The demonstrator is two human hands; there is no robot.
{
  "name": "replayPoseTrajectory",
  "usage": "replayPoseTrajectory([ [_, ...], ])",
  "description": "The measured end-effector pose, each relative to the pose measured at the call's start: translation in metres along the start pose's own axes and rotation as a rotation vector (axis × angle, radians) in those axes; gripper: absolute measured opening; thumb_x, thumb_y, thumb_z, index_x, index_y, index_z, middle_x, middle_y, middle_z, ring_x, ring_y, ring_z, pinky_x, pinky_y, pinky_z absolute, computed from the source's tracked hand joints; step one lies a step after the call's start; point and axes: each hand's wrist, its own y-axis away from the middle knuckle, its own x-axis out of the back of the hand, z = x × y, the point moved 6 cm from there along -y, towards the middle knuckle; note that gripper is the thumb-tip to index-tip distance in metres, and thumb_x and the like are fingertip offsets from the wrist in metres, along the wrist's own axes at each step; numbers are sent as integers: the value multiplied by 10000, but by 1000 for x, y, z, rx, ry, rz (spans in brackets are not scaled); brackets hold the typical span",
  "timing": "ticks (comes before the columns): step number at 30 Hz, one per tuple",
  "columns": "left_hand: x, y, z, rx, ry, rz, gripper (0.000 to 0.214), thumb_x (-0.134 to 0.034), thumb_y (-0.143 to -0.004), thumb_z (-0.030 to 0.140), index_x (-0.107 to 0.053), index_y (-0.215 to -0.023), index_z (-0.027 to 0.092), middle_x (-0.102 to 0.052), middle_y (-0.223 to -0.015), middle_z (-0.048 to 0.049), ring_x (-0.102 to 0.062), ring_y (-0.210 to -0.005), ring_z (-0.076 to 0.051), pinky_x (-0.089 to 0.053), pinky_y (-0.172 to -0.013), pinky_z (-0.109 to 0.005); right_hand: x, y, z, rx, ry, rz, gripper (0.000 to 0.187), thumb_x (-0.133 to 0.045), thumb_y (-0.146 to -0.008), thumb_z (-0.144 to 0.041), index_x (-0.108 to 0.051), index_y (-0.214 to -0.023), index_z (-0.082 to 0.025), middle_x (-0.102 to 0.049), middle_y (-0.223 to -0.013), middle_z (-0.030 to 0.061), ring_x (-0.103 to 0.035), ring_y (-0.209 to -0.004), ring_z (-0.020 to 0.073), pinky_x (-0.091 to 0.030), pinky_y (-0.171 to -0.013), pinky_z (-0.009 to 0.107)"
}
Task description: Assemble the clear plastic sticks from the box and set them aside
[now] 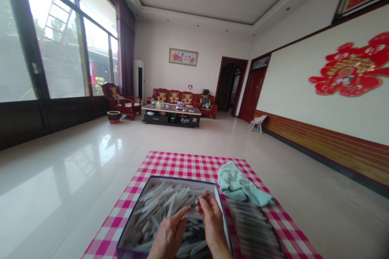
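A dark-rimmed box (132, 218) full of several thin white plastic tubes sits on a pink-and-white checked cloth (179, 164). Both my hands hover over the box near its right side. My left hand (169, 234) has its fingers curled and pinched toward the right hand, its fingertips at one white tube. My right hand (212, 220) pinches a thin dark rod (203, 198) between thumb and fingers, the rod pointing up and right. The two hands meet at their fingertips.
A mint-green rag (240, 186) lies on the cloth right of the box. A row of dark finished pieces (253, 226) lies below it. Glossy tiled floor surrounds the cloth. A coffee table (172, 114) and red sofa (179, 98) stand far back.
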Motion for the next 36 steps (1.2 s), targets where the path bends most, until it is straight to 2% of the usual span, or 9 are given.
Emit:
replayPoseTrajectory([
  [4,0,0,3,-27,4,-2,415,-341,-932,283,-613,-1231,190,-644,-586,8,-568,-509,-131,-433,-528,-218,-11,8,-3,-9,97,-96,440,-745,-704,-383,-597,-1068,-185,-645,-780,-12,-612,-718,167,-502,-668,270],
  [7,2,0,2,-35,-3,28,414,-335,-930,275,-611,-1221,172,-675,-631,-4,-591,-532,-131,-450,-555,-220,-17,11,-3,-8,173,-162,486,-743,-699,-373,-580,-1114,-179,-677,-879,28,-634,-797,201,-505,-694,284],
  [10,3,0,-2,-19,-12,60,424,-327,-928,287,-609,-1218,161,-678,-628,-9,-602,-539,-139,-462,-563,-227,-11,8,-6,-3,186,-106,586,-709,-729,-433,-505,-1230,-207,-670,-1085,78,-648,-907,238,-520,-692,300],
  [13,3,0,-2,-19,-11,66,428,-324,-929,297,-610,-1218,166,-672,-613,-6,-605,-540,-141,-469,-573,-233,-4,2,-16,49,190,-57,568,-624,-799,-487,-467,-1283,-234,-662,-1148,80,-657,-923,234,-530,-697,307],
  [17,4,0,0,-49,-11,67,425,-320,-935,296,-603,-1227,176,-656,-596,2,-589,-529,-137,-455,-568,-233,-5,-2,-28,108,269,-84,451,-646,-777,-485,-588,-1119,-196,-707,-1034,73,-670,-851,222,-532,-689,295],
  [21,4,-1,1,-55,8,61,428,-321,-931,289,-592,-1241,170,-625,-578,6,-556,-514,-132,-430,-545,-226,-9,0,-23,53,324,-79,402,-686,-725,-484,-588,-985,-193,-735,-889,64,-679,-776,232,-533,-637,295],
  [25,2,-2,-4,-30,59,46,454,-324,-922,274,-537,-1308,164,-564,-540,32,-475,-461,-117,-385,-502,-215,-21,8,-15,62,548,-206,306,-595,-784,-484,-620,-834,-183,-711,-745,48,-653,-672,214,-498,-579,270],
  [30,3,-1,-11,7,105,89,448,-339,-922,287,-559,-1297,184,-478,-504,56,-414,-445,-108,-355,-491,-212,-30,15,-15,183,924,-399,370,-419,-886,-395,-703,-803,-173,-698,-725,48,-625,-692,199,-453,-625,261],
  [36,3,-2,-14,24,107,117,455,-339,-908,270,-574,-1288,184,-459,-515,54,-400,-454,-107,-351,-504,-219,-27,13,-4,205,1232,-540,184,-566,-668,-129,-690,-542,-180,-675,-639,45,-619,-653,198,-400,-664,282],
])
